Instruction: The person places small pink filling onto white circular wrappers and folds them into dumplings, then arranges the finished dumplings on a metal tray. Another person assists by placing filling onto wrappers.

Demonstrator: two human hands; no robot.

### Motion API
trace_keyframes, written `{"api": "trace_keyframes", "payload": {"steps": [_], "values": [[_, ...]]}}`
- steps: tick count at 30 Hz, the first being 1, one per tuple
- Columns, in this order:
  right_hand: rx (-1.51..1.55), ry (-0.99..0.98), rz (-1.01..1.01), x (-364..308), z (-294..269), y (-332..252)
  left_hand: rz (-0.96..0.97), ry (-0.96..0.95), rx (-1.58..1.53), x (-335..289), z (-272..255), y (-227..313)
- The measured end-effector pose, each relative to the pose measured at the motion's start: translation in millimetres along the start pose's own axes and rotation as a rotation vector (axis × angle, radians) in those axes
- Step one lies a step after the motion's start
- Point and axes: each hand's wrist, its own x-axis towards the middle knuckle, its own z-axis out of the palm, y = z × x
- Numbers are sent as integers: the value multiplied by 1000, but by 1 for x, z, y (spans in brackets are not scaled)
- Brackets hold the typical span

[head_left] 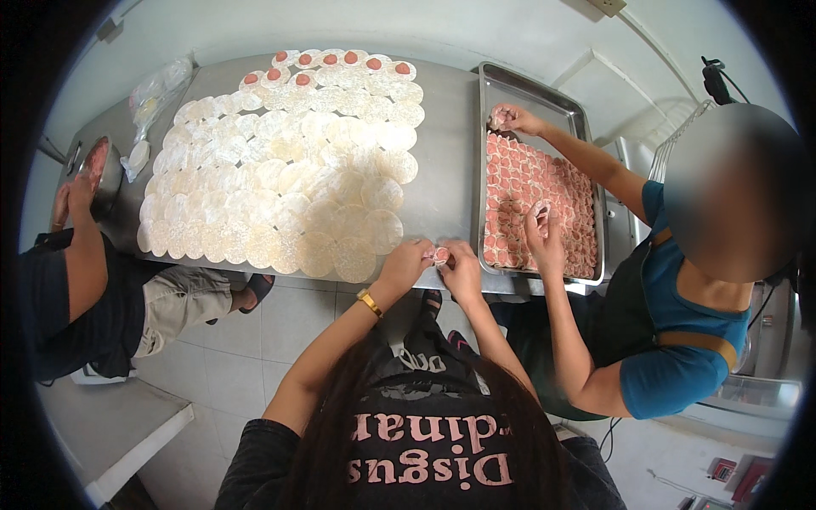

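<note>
Over the table's near edge, my left hand point(408, 263) and my right hand point(460, 269) meet with fingers closed around a small dumpling point(441, 255). Its pink meat filling shows between pleats of pale wrapper. To the left of my hands lie rows of round, floured dumpling wrappers point(280, 174), overlapping one another. Pink balls of meat filling point(330, 59) sit on several wrappers at the far end. Just right of my right hand stands a metal tray point(600, 246), its near part packed with rows of open-topped dumplings point(535, 204).
At right, a co-worker in a blue shirt reaches over the tray with one hand point(514, 119) and holds a dumpling point(541, 206) in the other. At left, another person's hands point(72, 197) are at a metal bowl point(110, 174) of meat. A plastic bag point(160, 93) lies far left.
</note>
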Motion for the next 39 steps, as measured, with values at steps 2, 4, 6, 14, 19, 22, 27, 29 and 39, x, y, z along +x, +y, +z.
{"api": "trace_keyframes", "payload": {"steps": [2, 4, 6, 14, 19, 22, 27, 29, 39], "values": [[-21, -46, 18, 2, -1, -3, 0, -14, 24, 0, -1, 1], [-18, -87, 54, 4, -2, -6, 7, -7, 36, 0, -4, 1], [-122, -84, -7, 3, -3, -9, 31, 5, 13, -1, -9, 1], [-213, -41, -154, 2, 4, -10, -60, -11, -119, -30, -77, -11], [-244, -60, -171, 4, 3, -10, -124, 21, -110, -58, -142, -19], [-209, -46, -168, 4, 2, -10, -210, 56, -17, -69, -164, -21], [-194, -34, -136, 4, 3, -12, -259, 143, -135, -73, -154, -22], [-205, -67, -103, 4, 2, -13, -233, 176, -217, -68, -135, -20], [-259, -94, -42, 4, -10, -7, -16, 77, -236, -36, -48, -1]]}}
